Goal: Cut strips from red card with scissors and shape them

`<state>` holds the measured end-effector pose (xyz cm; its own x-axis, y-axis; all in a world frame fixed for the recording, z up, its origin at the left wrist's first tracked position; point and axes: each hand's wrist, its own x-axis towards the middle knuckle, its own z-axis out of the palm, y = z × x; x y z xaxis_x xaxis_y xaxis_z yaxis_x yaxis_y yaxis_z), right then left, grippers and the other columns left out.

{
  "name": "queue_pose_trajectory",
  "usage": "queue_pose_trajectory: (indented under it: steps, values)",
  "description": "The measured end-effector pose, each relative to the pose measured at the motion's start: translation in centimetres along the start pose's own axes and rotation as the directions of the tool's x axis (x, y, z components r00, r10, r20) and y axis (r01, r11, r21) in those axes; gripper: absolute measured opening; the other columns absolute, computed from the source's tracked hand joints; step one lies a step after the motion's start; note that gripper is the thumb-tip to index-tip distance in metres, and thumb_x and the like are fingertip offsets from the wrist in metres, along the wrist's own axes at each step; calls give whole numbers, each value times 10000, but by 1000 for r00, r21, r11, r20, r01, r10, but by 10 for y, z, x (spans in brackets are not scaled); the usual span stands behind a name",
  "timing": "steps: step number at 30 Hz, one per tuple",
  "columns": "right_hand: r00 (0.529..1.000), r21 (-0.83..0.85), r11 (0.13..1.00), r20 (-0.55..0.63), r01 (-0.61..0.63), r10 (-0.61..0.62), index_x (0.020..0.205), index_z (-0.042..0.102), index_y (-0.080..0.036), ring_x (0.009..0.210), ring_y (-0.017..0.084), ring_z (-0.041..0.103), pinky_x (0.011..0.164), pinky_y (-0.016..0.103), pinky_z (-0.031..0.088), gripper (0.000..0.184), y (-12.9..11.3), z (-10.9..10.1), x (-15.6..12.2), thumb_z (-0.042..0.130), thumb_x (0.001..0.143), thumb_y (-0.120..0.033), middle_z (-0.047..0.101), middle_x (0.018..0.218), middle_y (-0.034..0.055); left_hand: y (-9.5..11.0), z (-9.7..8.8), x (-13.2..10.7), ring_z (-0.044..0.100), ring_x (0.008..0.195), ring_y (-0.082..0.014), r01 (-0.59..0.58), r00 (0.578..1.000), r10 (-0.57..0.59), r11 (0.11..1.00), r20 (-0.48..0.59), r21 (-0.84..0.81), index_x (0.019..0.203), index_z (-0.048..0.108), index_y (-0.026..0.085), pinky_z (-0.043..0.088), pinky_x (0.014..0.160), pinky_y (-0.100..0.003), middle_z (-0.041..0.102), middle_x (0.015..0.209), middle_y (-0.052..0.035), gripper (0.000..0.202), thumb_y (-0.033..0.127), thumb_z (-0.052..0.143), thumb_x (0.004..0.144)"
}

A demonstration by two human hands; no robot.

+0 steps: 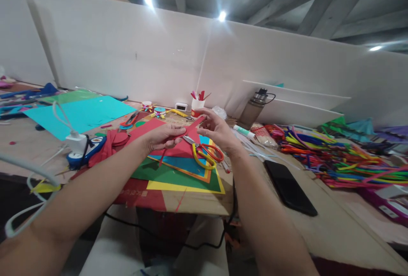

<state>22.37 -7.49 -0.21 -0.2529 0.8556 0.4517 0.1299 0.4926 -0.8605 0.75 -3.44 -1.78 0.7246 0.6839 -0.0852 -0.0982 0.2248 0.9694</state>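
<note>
A short red paper strip [194, 126] is stretched between my two hands above a stack of coloured sheets. My left hand [162, 136] pinches its lower left end between thumb and fingers. At the upper right end, the fingers of my right hand [216, 128] are closed on it. Just below lie scissors with yellow and orange handles [195, 156], resting on a red sheet [178, 152]. Under that sheet, blue, orange, green [143, 172] and yellow [172, 187] sheets show their edges. Red strips and round red pieces [120, 137] lie left of the stack.
Behind my hands stand a paper cup of pens [198, 105] and a small white device [181, 106]. A bottle [253, 108], a glue stick [244, 131], a black phone [289, 187] and pipe cleaners [338, 157] are on the right. Leftward are a cyan sheet [86, 114] and a power strip [92, 150].
</note>
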Motion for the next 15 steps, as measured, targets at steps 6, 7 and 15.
queue_pose_trajectory:
  steps: [6, 7, 15]
  values:
    - [999, -47, 999, 49, 3, 0, 1008, 718, -223, 795, 148, 604, 741, 286, 482, 300, 10, 2, 1, 763, 726, -315, 683, 886, 19, -1, -5, 1, 423, 296, -46, 69, 997, -67, 997, -35, 39, 723, 609, 130, 234, 280, -115, 570, 476, -13, 272, 363, 742, 771]
    - [999, -63, 998, 51, 2, 1, 945, 730, -212, 817, 153, 611, 766, 293, 480, 241, 11, 2, 1, 758, 735, -325, 692, 890, 24, -2, -6, 2, 439, 304, -53, 85, 996, -84, 995, -35, 51, 729, 613, 129, 238, 281, -118, 575, 482, -17, 281, 374, 746, 765]
    - [996, -175, 984, 80, -24, 39, 807, 759, -183, 703, 125, 584, 671, 260, 449, 160, 14, 2, 2, 747, 729, -322, 704, 795, 19, -15, -12, 8, 563, 434, -84, 67, 996, -70, 997, 58, 47, 754, 643, 112, 419, 397, -156, 643, 609, -57, 292, 383, 750, 764]
